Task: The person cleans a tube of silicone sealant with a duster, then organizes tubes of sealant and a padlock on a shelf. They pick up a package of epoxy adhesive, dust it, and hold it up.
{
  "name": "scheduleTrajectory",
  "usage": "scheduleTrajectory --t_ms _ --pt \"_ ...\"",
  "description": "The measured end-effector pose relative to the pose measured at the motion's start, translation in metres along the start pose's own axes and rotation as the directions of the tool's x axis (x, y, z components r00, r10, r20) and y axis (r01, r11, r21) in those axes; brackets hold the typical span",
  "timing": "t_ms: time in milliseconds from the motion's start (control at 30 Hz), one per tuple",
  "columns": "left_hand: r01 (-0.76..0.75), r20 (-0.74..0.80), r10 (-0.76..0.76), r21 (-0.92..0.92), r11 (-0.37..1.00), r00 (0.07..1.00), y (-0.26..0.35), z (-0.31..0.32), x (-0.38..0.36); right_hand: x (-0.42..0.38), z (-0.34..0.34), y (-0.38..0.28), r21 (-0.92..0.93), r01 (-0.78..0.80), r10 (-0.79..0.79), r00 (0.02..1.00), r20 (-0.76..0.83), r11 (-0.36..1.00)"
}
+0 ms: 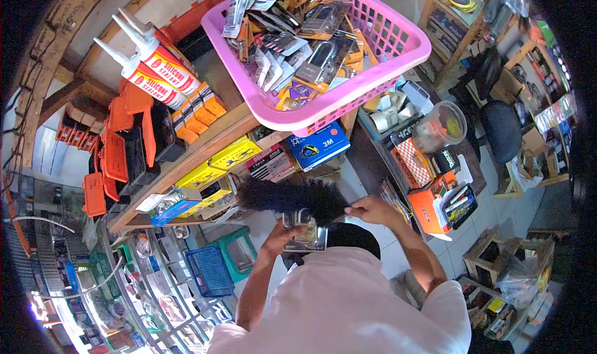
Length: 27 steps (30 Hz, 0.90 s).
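Note:
My left hand [284,237] is closed on the edge of a clear blister pack [314,239], which seems to hold a padlock. In front of my body, my right hand [377,211] grips the near end of a dark feather duster [289,195]; its handle is mostly hidden. The duster's bushy feathers reach left across the top of the pack, seemingly touching it. Above both hands, a pink plastic basket [283,119] rests on the wooden shelf, heaped with several carded and blister-packed items [323,58].
Silicone sealant tubes [158,74] and orange bins [115,155] stand on the wooden shelf [186,161] at left. Below it sit yellow boxes [217,161] and a blue 3M box [318,147]. A clear jar [440,127] and an orange box [429,204] lie at right.

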<state>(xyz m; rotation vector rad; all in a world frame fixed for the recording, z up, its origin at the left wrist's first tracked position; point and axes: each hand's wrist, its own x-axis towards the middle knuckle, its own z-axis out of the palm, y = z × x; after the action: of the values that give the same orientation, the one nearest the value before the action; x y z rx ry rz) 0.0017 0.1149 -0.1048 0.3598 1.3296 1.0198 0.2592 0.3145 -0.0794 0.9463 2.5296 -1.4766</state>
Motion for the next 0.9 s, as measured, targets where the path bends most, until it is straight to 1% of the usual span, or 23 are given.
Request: scheduleTrajectory --t_ms 67,100,133,200,233,267,300,333,367,400,467,500,533,600,633,667,700,733,767,800,833,867,900 --pt "-0.098 -0.047 0.096 -0.037 0.995 0.994 0.001 -0.014 -0.005 -0.011 -0.022 0.025 -0.051 -0.029 0.034 0.993 0.117 0.998" --pt "-0.121 -0.129 0.113 -0.060 0.991 0.985 0.008 -0.012 -0.015 -0.020 -0.033 0.035 -0.059 -0.023 0.030 0.992 0.121 0.998" --pt "-0.127 -0.135 0.117 -0.070 0.989 0.984 0.008 -0.016 -0.015 -0.032 -0.044 0.045 -0.070 -0.041 0.050 0.992 0.119 0.997" --pt "-0.188 -0.113 0.193 0.055 0.981 0.975 0.010 -0.023 -0.012 -0.031 -0.051 0.048 -0.087 -0.057 0.068 0.990 0.126 0.995" --pt "-0.192 -0.083 0.188 -0.045 0.980 0.979 0.018 -0.012 -0.016 -0.022 -0.050 0.045 -0.097 -0.026 0.040 0.989 0.145 0.995" --pt "-0.181 -0.079 0.177 -0.044 0.982 0.981 0.020 -0.006 -0.013 -0.015 -0.047 0.040 -0.102 -0.001 0.017 0.987 0.161 0.995" --pt "-0.174 -0.020 0.176 0.062 0.983 0.984 0.022 0.001 -0.008 0.001 -0.045 0.015 -0.076 0.028 -0.014 0.985 0.173 0.997" --pt "-0.185 0.039 0.182 0.164 0.969 0.983 0.026 0.008 0.000 0.019 -0.033 0.011 -0.178 0.087 -0.066 0.990 0.121 0.980" --pt "-0.195 0.040 0.191 0.155 0.969 0.981 0.027 0.013 0.008 0.037 -0.033 -0.008 -0.170 0.125 -0.094 0.979 0.184 0.977" --pt "-0.119 0.049 0.113 0.162 0.980 0.992 0.023 0.015 0.012 0.045 -0.037 -0.018 -0.174 0.127 -0.094 0.977 0.190 0.977" --pt "0.053 0.057 -0.065 0.196 0.979 0.996 0.013 0.007 0.015 0.052 -0.040 -0.035 -0.245 0.187 -0.164 0.980 0.111 0.952" --pt "-0.165 0.201 0.159 0.012 0.986 0.967 0.003 -0.007 0.012 0.048 -0.045 -0.027 -0.265 0.204 -0.203 0.979 0.031 0.943" --pt "-0.165 0.202 0.158 0.021 0.986 0.967 0.010 -0.007 0.005 0.041 -0.052 -0.015 -0.261 0.205 -0.206 0.978 0.024 0.943" --pt "-0.203 -0.046 0.200 -0.068 0.977 0.979 0.029 0.004 -0.012 0.027 -0.073 0.013 -0.294 0.049 0.006 0.983 0.181 0.955" --pt "-0.200 -0.049 0.196 -0.091 0.976 0.979 0.033 0.000 -0.014 0.019 -0.079 0.026 -0.302 0.054 0.003 0.983 0.185 0.952" --pt "-0.205 -0.056 0.200 -0.098 0.974 0.978 0.034 -0.002 -0.014 0.010 -0.080 0.038 -0.252 -0.031 0.080 0.980 0.185 0.967" --pt "-0.180 -0.075 0.178 -0.021 0.984 0.981 0.036 -0.003 -0.013 0.005 -0.079 0.036 -0.196 -0.120 0.157 0.969 0.188 0.973" --pt "-0.148 -0.091 0.154 0.060 0.987 0.984 0.038 -0.003 -0.012 0.009 -0.074 0.034 -0.195 -0.119 0.157 0.969 0.192 0.974" --pt "-0.144 -0.087 0.149 0.063 0.988 0.985 0.040 0.000 -0.009 0.016 -0.064 0.030 -0.183 -0.038 0.070 0.982 0.176 0.982" --pt "-0.151 -0.018 0.156 0.159 0.976 0.988 0.046 0.009 -0.004 0.023 -0.057 0.018 -0.173 0.041 -0.015 0.988 0.151 0.984" --pt "-0.167 0.054 0.158 0.253 0.953 0.986 0.052 0.021 0.002 0.033 -0.050 -0.001 -0.171 0.034 -0.010 0.990 0.138 0.985" --pt "-0.189 0.123 0.156 0.341 0.921 0.980 0.054 0.031 0.007 0.045 -0.044 -0.024 -0.212 0.061 -0.035 0.991 0.127 0.975" --pt "-0.201 0.183 0.165 0.205 0.958 0.969 0.048 0.036 0.016 0.051 -0.043 -0.036 -0.250 0.090 -0.062 0.991 0.119 0.964"
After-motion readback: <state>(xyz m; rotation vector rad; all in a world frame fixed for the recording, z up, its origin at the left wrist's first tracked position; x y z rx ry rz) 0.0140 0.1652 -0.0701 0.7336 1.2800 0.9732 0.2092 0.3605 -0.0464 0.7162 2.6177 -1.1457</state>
